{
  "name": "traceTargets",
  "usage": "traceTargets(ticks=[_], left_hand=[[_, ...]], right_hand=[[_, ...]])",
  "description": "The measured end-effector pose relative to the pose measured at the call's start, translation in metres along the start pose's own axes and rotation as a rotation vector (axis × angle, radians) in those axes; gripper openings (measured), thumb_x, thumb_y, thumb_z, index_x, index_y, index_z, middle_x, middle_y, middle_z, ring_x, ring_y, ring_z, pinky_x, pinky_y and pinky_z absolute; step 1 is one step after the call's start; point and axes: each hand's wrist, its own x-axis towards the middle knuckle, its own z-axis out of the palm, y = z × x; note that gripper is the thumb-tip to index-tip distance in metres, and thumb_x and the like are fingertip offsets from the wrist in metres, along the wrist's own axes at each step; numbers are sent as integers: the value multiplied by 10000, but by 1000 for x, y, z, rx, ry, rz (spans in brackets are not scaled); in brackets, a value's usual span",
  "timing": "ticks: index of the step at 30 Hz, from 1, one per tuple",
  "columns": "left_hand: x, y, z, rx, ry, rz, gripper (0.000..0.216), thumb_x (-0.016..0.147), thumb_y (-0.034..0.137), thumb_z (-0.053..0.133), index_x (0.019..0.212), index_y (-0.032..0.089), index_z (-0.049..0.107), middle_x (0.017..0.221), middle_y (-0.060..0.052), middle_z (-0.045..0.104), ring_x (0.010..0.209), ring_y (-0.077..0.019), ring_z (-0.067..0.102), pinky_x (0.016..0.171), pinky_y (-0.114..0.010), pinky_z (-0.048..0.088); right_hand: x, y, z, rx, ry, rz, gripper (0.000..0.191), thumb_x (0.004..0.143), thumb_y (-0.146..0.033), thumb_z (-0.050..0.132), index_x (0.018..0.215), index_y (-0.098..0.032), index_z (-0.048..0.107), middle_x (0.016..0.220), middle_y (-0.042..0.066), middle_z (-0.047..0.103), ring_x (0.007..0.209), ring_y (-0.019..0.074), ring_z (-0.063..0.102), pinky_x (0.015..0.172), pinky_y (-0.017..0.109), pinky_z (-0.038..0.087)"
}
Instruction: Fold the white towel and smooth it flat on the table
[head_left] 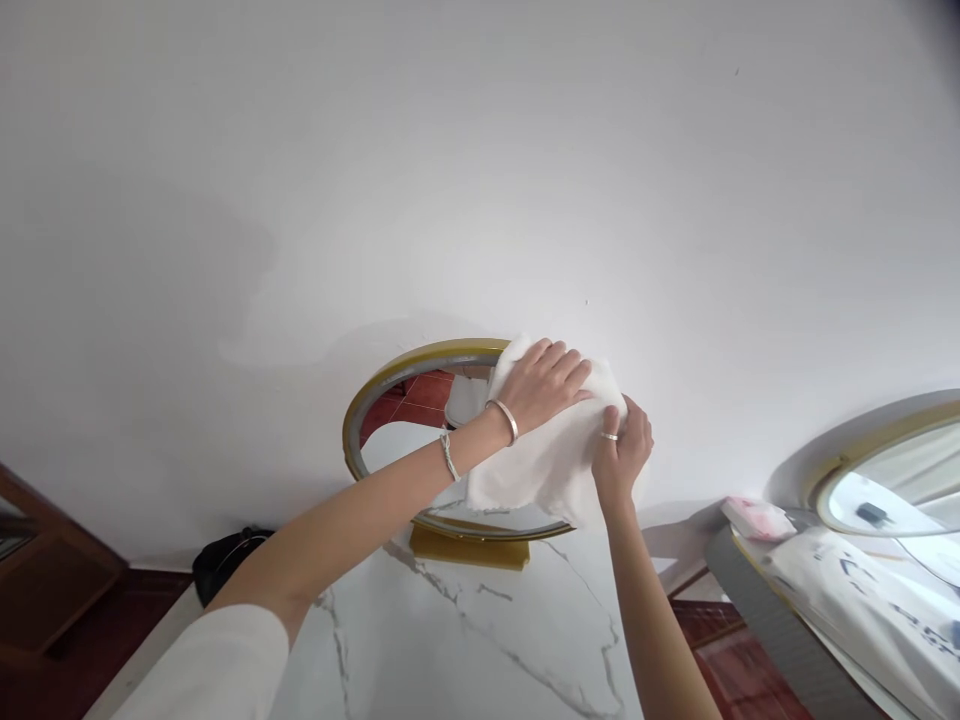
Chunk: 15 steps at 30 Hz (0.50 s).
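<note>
An oval mirror (420, 395) with a gold frame stands on a white marble-patterned tabletop (465, 640), on a gold base (469, 548). Its right part is covered by a white cloth (525, 470). My left hand (546, 382) presses the cloth near the upper right of the rim, fingers bent over it. At the right edge, my right hand (624, 448) is closed on the cloth, thumb in front and fingers around the side. The cloth hides the rim there, so I cannot tell whether the right fingers also touch the frame.
A black bag (229, 560) lies at the table's left. On the right, a second oval mirror (885, 480), a pink-and-white packet (757, 518) and a white printed bag (870, 590) rest on another table. A pale wall (480, 180) rises behind.
</note>
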Motion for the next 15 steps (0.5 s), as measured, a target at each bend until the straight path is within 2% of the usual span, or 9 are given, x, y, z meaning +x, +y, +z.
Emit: traceTargets(ticks=[4,9,12,15], left_hand=[[-16,-27,-7,-10,54,-32,386,995,399,372,1222,167,582,1066,-91,653,1001,-224,561,915,-375,363],[-57,-70,-18,-113,156,-201,314,986,349,432,1204,220,616,1085,-69,705,971,-207,614,847,-371,410],[-100,-90,-18,-192,277,-386,298,980,306,454,1202,225,635,1109,-64,717,1016,-206,635,875,-367,439],[-161,-96,-10,-281,388,-611,329,989,279,423,1244,216,621,1159,-72,703,1074,-202,639,931,-369,469]], right_hand=[[2,-27,17,-111,96,-75,460,965,-494,309,1202,-209,582,1165,115,632,1089,288,534,934,480,373],[10,-65,52,-202,183,-319,395,952,-422,370,1217,-211,574,1160,118,608,1134,289,498,987,525,332],[5,-94,78,-225,148,-502,430,934,-413,401,1280,-201,542,1236,130,581,1222,306,460,1059,568,259],[-20,-118,102,-248,-29,-705,503,938,-411,410,1397,-210,454,1411,128,481,1376,313,330,1127,572,170]])
